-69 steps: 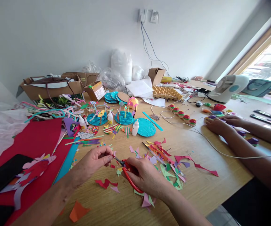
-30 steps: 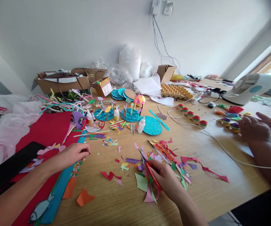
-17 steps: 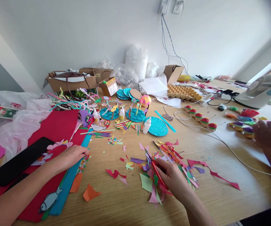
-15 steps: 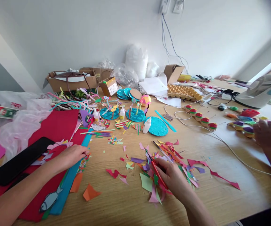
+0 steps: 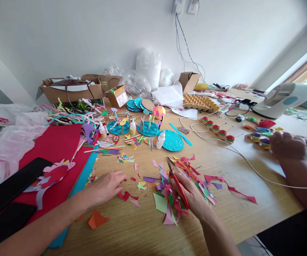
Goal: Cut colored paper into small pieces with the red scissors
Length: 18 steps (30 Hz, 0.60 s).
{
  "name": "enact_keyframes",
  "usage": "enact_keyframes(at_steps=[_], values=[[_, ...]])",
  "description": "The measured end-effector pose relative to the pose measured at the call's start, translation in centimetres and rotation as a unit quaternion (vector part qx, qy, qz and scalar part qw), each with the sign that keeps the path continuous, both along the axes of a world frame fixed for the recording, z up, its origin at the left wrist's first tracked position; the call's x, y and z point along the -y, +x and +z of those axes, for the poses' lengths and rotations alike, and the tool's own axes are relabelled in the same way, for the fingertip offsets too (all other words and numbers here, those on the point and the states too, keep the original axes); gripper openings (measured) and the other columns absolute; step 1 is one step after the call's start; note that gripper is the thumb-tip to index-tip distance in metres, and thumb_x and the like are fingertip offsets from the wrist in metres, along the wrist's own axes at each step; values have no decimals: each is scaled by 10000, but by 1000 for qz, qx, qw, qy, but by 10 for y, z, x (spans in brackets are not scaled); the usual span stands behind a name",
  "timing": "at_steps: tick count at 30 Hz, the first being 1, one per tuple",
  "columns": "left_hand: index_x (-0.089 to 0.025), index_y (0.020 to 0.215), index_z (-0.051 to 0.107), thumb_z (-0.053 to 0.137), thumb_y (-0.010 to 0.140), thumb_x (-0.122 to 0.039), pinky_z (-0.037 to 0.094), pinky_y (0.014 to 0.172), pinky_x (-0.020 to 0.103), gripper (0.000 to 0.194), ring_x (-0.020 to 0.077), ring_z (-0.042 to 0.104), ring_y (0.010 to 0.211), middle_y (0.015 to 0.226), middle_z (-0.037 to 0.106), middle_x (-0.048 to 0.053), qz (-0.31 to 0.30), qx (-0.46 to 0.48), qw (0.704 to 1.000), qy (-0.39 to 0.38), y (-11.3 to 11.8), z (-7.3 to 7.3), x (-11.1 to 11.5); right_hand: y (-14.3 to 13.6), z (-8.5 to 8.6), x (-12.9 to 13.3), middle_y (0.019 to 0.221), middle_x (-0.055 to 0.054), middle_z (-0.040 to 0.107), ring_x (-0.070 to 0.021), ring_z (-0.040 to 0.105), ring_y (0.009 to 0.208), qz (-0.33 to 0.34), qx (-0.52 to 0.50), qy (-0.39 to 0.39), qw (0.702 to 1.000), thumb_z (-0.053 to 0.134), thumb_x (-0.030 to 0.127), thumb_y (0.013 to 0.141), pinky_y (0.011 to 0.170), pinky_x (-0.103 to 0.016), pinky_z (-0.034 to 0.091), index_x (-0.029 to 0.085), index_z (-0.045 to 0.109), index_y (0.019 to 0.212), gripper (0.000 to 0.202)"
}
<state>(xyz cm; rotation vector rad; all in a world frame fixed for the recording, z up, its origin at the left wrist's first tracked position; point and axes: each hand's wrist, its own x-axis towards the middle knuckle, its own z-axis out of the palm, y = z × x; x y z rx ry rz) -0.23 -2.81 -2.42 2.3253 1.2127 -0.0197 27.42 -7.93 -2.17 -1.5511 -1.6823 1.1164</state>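
Note:
My right hand (image 5: 192, 195) is closed around red-handled scissors (image 5: 182, 193), whose blades point away from me over a pile of coloured paper scraps (image 5: 166, 185). My left hand (image 5: 109, 185) hovers low over the table, fingers loosely apart with nothing visible in them. Just beyond its fingertips lies a curly red paper scrap (image 5: 128, 195). Nearer to me is an orange paper piece (image 5: 98, 219). Left of that hand, a pink and red paper fish (image 5: 56, 174) rests on large red sheets (image 5: 54, 153). My left forearm covers part of the sheets.
Glue bottles (image 5: 160, 139), turquoise discs (image 5: 173, 140) and small paper decorations stand mid-table. A black phone-like slab (image 5: 14, 186) lies at left. A white cable (image 5: 245, 154) crosses the right side. Another person's hands (image 5: 289, 145) work beside painted egg-carton strips (image 5: 218, 129). A fan (image 5: 284, 99) stands behind.
My left hand has moved right, from the coloured sheets' edge to over the bare wood by the red scrap. The scissors have turned slightly in my right hand. The view has shifted rightward.

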Motion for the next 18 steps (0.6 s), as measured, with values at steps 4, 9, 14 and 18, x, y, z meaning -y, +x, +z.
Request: enact_keyframes(at_steps=[4, 9, 14, 18], values=[[-222, 955, 561, 492, 768, -117, 431, 797, 309, 225, 215, 579, 933, 988, 618, 51, -8, 10, 1000, 26, 21, -6, -9, -4, 1, 1, 619, 37, 439, -114, 416, 557, 33, -18, -12, 999, 352, 474, 900, 515, -231, 332, 198, 419, 701, 347], [-189, 902, 547, 464, 773, -85, 431, 817, 331, 185, 225, 562, 943, 1015, 598, 89, -24, 12, 999, 39, 34, -15, -19, -9, 6, 2, 609, 38, 431, -113, 393, 566, 57, 10, 3, 998, 344, 422, 917, 520, -231, 301, 193, 418, 690, 331], [-170, 817, 540, 457, 756, -70, 436, 762, 318, 144, 217, 558, 852, 917, 597, 89, -31, 21, 999, 38, 37, -22, -24, -10, 5, 2, 622, 43, 426, -105, 380, 573, 65, 7, 6, 998, 357, 410, 916, 522, -222, 295, 191, 416, 690, 320], [-181, 708, 519, 468, 716, -56, 421, 716, 290, 135, 191, 536, 785, 848, 581, 54, -16, 45, 999, 24, 38, -21, -26, -14, 1, -1, 606, 42, 429, -102, 368, 558, 65, 6, -16, 998, 386, 388, 899, 500, -220, 284, 190, 411, 672, 302]])
